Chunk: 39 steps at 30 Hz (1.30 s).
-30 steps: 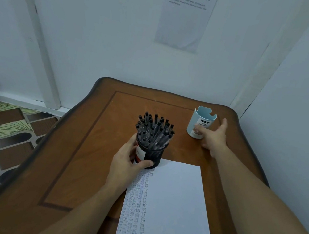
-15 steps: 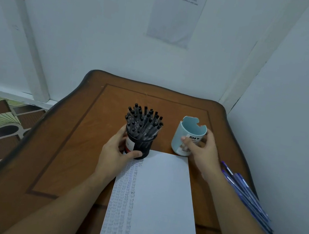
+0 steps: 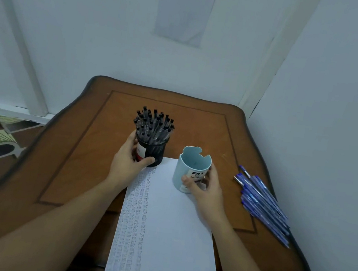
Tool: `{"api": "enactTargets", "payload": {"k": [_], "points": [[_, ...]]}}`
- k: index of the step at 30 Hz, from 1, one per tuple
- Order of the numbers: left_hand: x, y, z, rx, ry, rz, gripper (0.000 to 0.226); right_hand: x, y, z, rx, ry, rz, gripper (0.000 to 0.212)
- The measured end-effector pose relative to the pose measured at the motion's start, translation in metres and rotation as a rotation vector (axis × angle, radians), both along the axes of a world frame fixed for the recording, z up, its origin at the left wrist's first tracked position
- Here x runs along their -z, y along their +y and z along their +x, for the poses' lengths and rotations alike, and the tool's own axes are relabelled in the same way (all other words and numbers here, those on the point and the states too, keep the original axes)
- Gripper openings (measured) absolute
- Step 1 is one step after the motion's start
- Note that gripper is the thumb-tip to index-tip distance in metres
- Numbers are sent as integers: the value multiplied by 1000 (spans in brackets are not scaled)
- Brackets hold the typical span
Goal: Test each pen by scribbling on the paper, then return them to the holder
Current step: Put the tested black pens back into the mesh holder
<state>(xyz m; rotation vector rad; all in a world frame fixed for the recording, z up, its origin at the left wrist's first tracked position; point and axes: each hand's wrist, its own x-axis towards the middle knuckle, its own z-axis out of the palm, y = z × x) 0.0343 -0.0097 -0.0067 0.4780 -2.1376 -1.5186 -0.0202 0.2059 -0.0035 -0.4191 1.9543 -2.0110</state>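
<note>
Paper (image 3: 173, 227) lay lengthwise on the wooden surface (image 3: 75, 166), with its left column filled with small marks. Loose blue pens (image 3: 263, 203) were heaped right of the paper, well apart from it. Black holder (image 3: 151, 152), packed with black pens (image 3: 154, 124), stood at the paper's far left corner; left hand (image 3: 125, 162) wrapped round it, thumb in front. Pale blue holder (image 3: 191, 169) sat at the paper's far end; right hand (image 3: 207, 190) curled round its lower wall.

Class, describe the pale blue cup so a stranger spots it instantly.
On the wooden table lies white paper. At its far right corner, the right hand holds the pale blue cup; unlike the pen-filled black holder beside it, it looks empty.
</note>
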Motion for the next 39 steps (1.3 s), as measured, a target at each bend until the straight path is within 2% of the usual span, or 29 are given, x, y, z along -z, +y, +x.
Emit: {"api": "enactTargets", "payload": {"k": [5, 8, 12, 16, 20, 23, 26, 30, 31, 34, 36, 39], "points": [[-4, 16, 17, -15, 23, 38, 75, -7, 6, 9, -31, 31, 43, 71], [3, 31, 32, -22, -17, 21, 79, -9, 10, 16, -39, 39, 73, 70], [9, 61, 47, 172, -121, 46, 82, -15, 17, 28, -65, 58, 121, 67], [8, 81, 50, 292, -104, 6, 82, -18, 26, 36, -102, 80, 176, 70], [3, 95, 56, 244, -64, 37, 77, -19, 35, 37, -153, 80, 249, 63], [3, 103, 56, 185, -43, 57, 74, -19, 46, 32, -242, 57, 294, 72], [7, 108, 55, 146, -53, 15, 74, -28, 65, 19, -296, 146, 506, 75], [12, 107, 55, 147, -66, -14, 77, -40, 107, -22, 7, 494, 983, 76], [12, 107, 55, 151, -64, -15, 76, -42, 118, -32, 18, 479, 1108, 83], [11, 106, 56, 151, -62, -7, 75, -49, 145, -52, -111, 233, 1368, 118], [12, 107, 56, 148, -60, 5, 74, -50, 155, -60, -176, 148, 1369, 126], [13, 107, 56, 146, -57, 13, 72, -44, 159, -62, -180, 147, 1327, 122]]}}
